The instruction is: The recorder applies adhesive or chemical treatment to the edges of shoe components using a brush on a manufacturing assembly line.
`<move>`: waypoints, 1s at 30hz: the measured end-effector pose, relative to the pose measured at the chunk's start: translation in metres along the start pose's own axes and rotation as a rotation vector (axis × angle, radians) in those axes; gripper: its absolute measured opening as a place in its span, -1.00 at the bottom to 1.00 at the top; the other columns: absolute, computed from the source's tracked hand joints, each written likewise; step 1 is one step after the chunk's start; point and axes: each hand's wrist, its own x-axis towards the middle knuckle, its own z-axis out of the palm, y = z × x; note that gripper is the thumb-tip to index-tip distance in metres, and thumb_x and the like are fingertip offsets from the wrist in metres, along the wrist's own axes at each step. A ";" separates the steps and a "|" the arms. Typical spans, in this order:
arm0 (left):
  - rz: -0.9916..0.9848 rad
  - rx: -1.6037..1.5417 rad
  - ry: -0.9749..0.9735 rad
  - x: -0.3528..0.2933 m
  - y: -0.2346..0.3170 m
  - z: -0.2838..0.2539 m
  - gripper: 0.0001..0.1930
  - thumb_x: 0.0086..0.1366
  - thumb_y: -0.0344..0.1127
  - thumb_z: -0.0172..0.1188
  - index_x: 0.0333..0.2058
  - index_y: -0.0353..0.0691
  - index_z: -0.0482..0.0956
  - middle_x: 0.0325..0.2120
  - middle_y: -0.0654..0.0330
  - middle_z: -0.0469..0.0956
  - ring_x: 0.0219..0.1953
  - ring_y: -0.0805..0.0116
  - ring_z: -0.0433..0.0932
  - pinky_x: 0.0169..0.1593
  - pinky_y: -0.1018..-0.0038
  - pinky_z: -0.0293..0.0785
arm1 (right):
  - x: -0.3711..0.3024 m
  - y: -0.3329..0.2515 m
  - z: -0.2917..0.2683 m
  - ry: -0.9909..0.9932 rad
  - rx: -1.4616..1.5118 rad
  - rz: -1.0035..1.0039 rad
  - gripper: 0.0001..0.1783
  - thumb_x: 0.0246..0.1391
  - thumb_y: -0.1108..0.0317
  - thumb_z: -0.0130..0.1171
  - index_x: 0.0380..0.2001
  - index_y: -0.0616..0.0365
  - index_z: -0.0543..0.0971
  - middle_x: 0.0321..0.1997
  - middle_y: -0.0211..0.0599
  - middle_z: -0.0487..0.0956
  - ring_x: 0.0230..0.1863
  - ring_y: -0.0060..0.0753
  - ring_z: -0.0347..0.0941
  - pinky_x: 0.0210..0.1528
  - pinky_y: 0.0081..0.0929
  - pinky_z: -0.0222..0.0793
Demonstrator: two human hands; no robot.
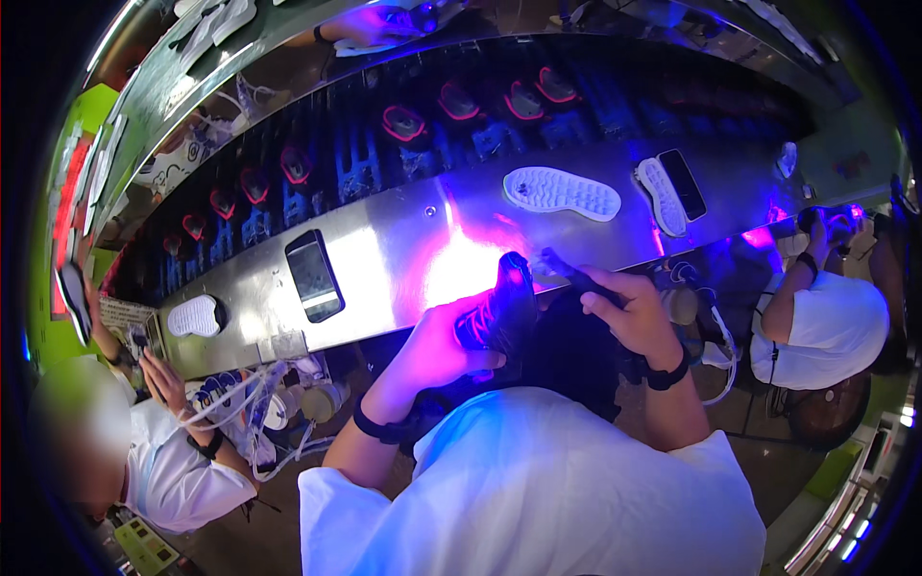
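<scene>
My left hand (pixel 432 346) is closed round a dark shoe upper (pixel 507 302) with laces, lit pink and blue by a coloured lamp. The shoe is tilted, its far end close to the near edge of the metal bench (pixel 379 274). To its right, my right hand (pixel 629 312) grips a slim dark brush (pixel 569 270). The brush tip points left toward the shoe, with a small gap between them. Beyond the brush, a white shoe sole (pixel 567 194) lies on the bench.
Another white sole (pixel 661 197) lies beside a dark phone (pixel 682 182). A second phone (pixel 314 278) and a sole (pixel 195 317) are to the left. Behind the bench runs a rack of dark red-rimmed shoes (pixel 403 123). Co-workers sit left (pixel 187 461) and right (pixel 826 322); tubes (pixel 264 408) hang below the bench.
</scene>
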 end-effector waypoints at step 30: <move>0.036 -0.399 0.126 -0.010 -0.017 -0.008 -0.59 0.31 -0.32 0.36 0.06 -0.37 0.53 -0.19 0.19 0.67 -0.15 0.47 0.64 -0.03 0.49 0.55 | -0.011 0.002 0.048 -0.007 0.213 0.098 -0.54 0.21 0.50 0.27 0.20 0.21 0.57 -0.10 -0.35 0.69 -0.14 -0.57 0.56 0.00 -0.50 0.47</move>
